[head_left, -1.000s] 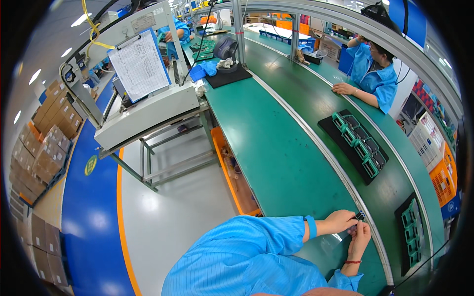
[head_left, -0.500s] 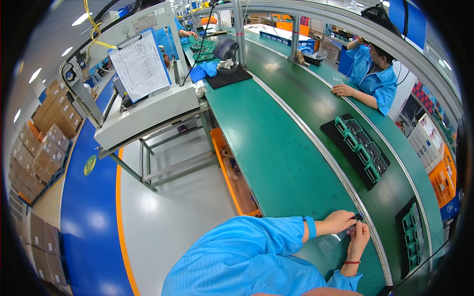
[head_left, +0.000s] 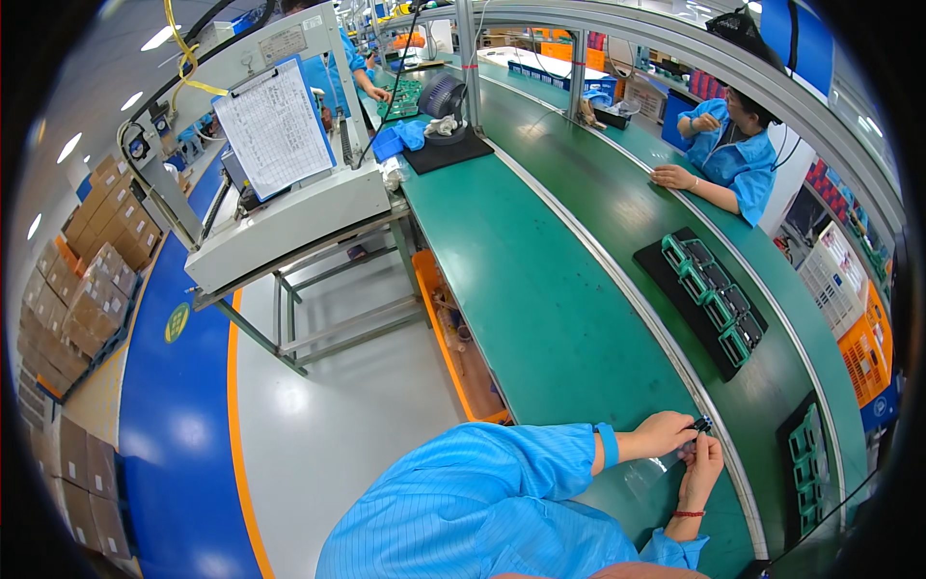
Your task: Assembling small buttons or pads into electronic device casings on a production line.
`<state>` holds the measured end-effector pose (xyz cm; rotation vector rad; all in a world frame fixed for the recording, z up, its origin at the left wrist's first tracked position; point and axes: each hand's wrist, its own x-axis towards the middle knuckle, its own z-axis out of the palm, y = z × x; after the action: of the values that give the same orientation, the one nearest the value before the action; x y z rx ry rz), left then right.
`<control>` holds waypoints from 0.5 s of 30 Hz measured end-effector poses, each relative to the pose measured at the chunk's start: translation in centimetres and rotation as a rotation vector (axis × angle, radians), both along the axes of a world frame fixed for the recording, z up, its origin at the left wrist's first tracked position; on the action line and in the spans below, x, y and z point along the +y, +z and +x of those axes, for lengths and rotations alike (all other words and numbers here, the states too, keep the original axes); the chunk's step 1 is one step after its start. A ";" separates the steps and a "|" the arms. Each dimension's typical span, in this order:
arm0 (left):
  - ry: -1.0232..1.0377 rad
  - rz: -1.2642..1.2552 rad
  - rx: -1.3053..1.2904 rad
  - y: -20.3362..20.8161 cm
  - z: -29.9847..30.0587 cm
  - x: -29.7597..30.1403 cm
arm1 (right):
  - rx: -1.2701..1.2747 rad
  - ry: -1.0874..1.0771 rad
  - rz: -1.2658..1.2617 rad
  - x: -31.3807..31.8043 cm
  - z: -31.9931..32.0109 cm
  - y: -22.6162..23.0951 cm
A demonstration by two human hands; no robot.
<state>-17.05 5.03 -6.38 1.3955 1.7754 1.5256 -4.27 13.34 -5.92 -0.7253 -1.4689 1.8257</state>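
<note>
My left hand (head_left: 662,433) and my right hand (head_left: 701,467) meet over the green workbench (head_left: 540,289) at the lower right. Together they pinch a small black part (head_left: 702,423) at the fingertips, right beside the metal rail of the conveyor belt (head_left: 617,193). My left arm is in a blue sleeve with a blue cuff band. A red band circles my right wrist. A black tray with green parts (head_left: 706,300) lies on the belt beyond my hands. Another such tray (head_left: 805,468) lies to their right.
A co-worker in blue (head_left: 725,154) sits across the belt with a forearm on it. A machine stand with a clipboard (head_left: 280,183) stands to the left, an orange bin (head_left: 461,347) under the bench. Stacked cardboard boxes (head_left: 77,289) line the far left. A fan on a black mat (head_left: 446,121) sits up the bench.
Both black trays have drifted a little nearer along the belt. My hands stay together on the small part. The co-worker has raised one hand toward the chin.
</note>
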 end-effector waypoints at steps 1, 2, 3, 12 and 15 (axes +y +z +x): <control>0.000 0.000 0.000 0.0 0.0 0.0 | 0.000 0.000 0.000 0.0 0.0 0.0; -0.007 -0.009 -0.006 0.0 -0.1 0.1 | -0.002 -0.004 -0.006 -0.1 -0.1 0.1; -0.015 -0.018 -0.012 -0.1 -0.1 0.1 | -0.003 -0.008 -0.013 -0.1 -0.1 0.1; -0.020 -0.002 -0.074 -0.1 0.1 0.1 | 0.016 0.013 0.000 0.4 0.1 -0.3; 0.030 -0.019 -0.089 0.5 0.2 -0.3 | 0.020 0.022 -0.011 0.3 0.0 -0.4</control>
<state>-16.84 4.77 -5.85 1.2775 1.7604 1.5569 -4.23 13.69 -6.33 -0.6972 -1.4604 1.8540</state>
